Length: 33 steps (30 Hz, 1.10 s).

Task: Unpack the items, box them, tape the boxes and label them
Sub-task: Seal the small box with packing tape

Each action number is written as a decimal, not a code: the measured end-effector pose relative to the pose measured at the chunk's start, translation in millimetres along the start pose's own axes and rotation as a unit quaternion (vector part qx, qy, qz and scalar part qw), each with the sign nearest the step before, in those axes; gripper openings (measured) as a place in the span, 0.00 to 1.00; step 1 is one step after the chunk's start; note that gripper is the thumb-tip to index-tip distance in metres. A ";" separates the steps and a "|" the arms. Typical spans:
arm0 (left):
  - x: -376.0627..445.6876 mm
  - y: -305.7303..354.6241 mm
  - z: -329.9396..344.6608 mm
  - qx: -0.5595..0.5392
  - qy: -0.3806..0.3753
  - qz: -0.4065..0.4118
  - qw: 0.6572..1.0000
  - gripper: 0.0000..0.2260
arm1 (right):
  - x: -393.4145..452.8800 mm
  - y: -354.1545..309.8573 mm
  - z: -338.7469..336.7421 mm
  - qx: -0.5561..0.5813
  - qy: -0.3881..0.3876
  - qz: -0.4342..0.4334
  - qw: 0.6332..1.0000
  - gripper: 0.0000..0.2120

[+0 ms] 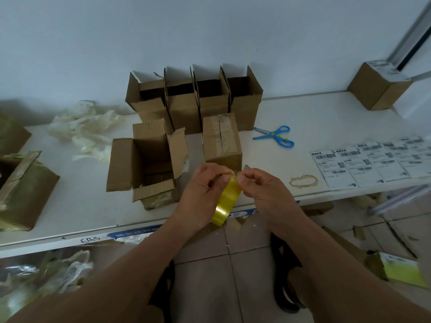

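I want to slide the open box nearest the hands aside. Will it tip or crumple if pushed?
The open box stands upright with flaps splayed, so pushed low it probably slides without tipping. It looks nearly empty, so likely light. One flap is torn, and the thin cardboard would probably bend if pushed there.

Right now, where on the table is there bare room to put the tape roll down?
Bare table lies between the open box and the taped carton at left; another patch between the scissors and label sheets. It is crowded mid-table, around the row of open boxes.
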<state>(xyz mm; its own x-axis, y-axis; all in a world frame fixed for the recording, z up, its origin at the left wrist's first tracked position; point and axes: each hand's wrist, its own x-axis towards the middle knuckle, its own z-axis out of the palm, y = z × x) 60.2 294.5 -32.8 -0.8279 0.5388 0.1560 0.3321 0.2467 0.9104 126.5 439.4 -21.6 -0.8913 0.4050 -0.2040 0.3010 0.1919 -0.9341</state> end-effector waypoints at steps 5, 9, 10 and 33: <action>-8.7 -3.1 3.4 0.042 -0.015 0.006 0.999 0.18 | 2.9 0.7 -3.7 0.027 -0.020 0.041 0.999 0.09; -10.4 -10.9 6.8 0.158 0.057 0.161 0.973 0.13 | 4.5 0.5 -5.4 0.038 -0.029 0.049 0.998 0.07; -9.2 -12.7 7.1 0.177 0.062 0.184 0.965 0.12 | 4.4 -0.2 -5.8 0.036 -0.032 0.048 0.998 0.07; 11.2 9.3 28.9 0.134 0.042 0.004 0.990 0.08 | -7.0 0.4 -28.1 -0.073 -0.001 -0.072 0.995 0.08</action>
<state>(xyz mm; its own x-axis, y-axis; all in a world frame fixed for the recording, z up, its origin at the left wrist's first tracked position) 67.0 326.1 -33.6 -0.8557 0.4759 0.2033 0.4372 0.4545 0.7761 142.5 461.7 -12.2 -0.9293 0.3623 -0.0714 0.2160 0.3765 -0.9009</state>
